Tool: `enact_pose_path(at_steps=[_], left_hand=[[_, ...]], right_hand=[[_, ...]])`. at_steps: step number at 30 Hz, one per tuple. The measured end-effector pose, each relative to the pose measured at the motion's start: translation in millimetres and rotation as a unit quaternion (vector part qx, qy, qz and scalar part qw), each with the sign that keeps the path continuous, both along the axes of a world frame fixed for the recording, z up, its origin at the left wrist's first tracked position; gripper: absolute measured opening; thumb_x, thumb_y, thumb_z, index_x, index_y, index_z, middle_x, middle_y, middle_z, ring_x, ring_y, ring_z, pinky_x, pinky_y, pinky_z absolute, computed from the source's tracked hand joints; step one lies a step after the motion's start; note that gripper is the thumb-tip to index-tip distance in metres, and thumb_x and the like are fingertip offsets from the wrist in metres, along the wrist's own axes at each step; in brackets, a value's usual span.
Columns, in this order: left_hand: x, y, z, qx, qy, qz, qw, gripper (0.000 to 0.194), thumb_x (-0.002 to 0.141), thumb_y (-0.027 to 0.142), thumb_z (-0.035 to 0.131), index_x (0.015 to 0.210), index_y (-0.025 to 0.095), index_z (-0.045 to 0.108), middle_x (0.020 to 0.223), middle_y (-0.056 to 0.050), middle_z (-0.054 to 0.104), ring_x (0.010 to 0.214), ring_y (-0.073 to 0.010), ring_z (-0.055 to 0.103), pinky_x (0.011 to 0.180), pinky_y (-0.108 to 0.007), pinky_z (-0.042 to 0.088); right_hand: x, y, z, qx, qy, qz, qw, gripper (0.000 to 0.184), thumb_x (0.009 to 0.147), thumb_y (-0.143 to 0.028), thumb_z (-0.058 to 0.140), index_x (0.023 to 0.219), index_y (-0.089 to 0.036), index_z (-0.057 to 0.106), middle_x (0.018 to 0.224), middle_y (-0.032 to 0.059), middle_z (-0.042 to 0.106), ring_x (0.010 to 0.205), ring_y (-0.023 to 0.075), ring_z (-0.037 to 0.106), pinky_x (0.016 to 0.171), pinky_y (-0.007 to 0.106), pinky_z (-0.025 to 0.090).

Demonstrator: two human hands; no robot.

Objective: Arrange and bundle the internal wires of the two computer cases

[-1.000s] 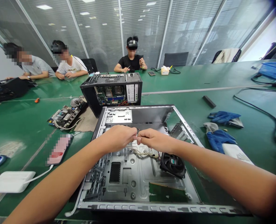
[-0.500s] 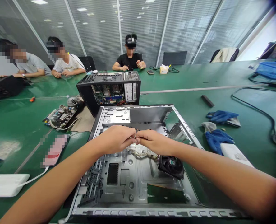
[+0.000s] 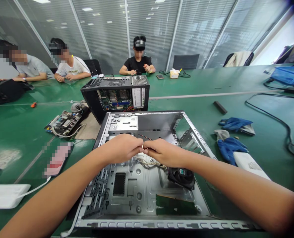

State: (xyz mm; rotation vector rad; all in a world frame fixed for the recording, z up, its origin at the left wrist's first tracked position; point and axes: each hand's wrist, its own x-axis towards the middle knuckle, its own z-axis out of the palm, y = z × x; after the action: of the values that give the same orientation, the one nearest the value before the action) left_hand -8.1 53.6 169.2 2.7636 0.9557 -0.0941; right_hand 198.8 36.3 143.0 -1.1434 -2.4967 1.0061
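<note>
Above the middle of an open computer case (image 3: 149, 225), my left hand (image 3: 124, 147) and my right hand (image 3: 162, 150) meet fingertip to fingertip. Both are closed in a pinch. A small pale bit shows between the fingertips, too small to name. A bundle of twisted pale wires (image 3: 150, 163) lies just under the hands and runs toward a black cooling fan (image 3: 181, 177) on the case floor. Behind my fingers a thin dark and red wire (image 3: 145, 137) shows. A green strip like a memory module (image 3: 174, 205) lies near the front wall.
A second computer case (image 3: 114, 81) stands upright behind. To the left are a circuit board (image 3: 65, 122), a phone (image 3: 57, 160) and a white power bank (image 3: 8, 196). Blue gloves (image 3: 231, 147) and a black cable (image 3: 273, 117) lie right. Several people sit across the table (image 3: 186, 86).
My hands stay together over the case and shift only slightly. A pale bit shows more clearly between the fingertips, and the thin wire behind them is more visible.
</note>
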Motion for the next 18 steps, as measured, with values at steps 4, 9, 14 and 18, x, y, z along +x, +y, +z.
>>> enact_pose_path(at_steps=[4,9,14,18], left_hand=[[0.3,0.5,0.2,-0.005,-0.010,-0.002,1.000,0.028,0.100,0.032,0.040,0.085,0.018,0.058,0.077,-0.003,0.063,0.067,-0.0154,0.053,0.061,-0.027,0.032],[-1.2,2.7,-3.2,-0.007,-0.008,-0.030,0.999,0.035,0.102,0.034,0.036,0.080,0.019,0.059,0.072,-0.001,0.060,0.064,-0.0145,0.050,0.059,-0.027,0.029],[-1.5,2.9,-2.7,-0.020,-0.004,-0.024,0.999,0.031,0.101,0.034,0.038,0.084,0.019,0.059,0.074,-0.001,0.062,0.064,-0.0148,0.051,0.058,-0.028,0.028],[-0.8,2.3,-0.6,-0.023,-0.003,-0.018,1.000,0.031,0.101,0.035,0.038,0.086,0.019,0.060,0.076,-0.002,0.063,0.065,-0.0149,0.051,0.058,-0.028,0.028]], right_hand=[[1.5,2.2,-2.9,0.004,0.004,0.007,1.000,0.018,0.096,-0.022,0.043,0.080,-0.019,0.050,0.068,-0.0021,0.049,0.062,0.0116,0.040,0.062,0.027,0.029],[0.7,1.0,-1.1,0.020,-0.022,0.038,0.999,0.019,0.097,-0.023,0.041,0.081,-0.019,0.051,0.070,0.0000,0.053,0.063,0.0122,0.042,0.062,0.028,0.029],[-1.1,-1.0,5.2,0.008,-0.032,0.035,0.999,0.016,0.097,-0.022,0.041,0.089,-0.018,0.054,0.070,0.0002,0.054,0.060,0.0127,0.041,0.060,0.028,0.029],[0.0,-0.5,4.8,0.010,-0.026,0.025,0.999,0.017,0.098,-0.022,0.040,0.090,-0.019,0.054,0.068,-0.0008,0.052,0.059,0.0128,0.041,0.060,0.028,0.029]])
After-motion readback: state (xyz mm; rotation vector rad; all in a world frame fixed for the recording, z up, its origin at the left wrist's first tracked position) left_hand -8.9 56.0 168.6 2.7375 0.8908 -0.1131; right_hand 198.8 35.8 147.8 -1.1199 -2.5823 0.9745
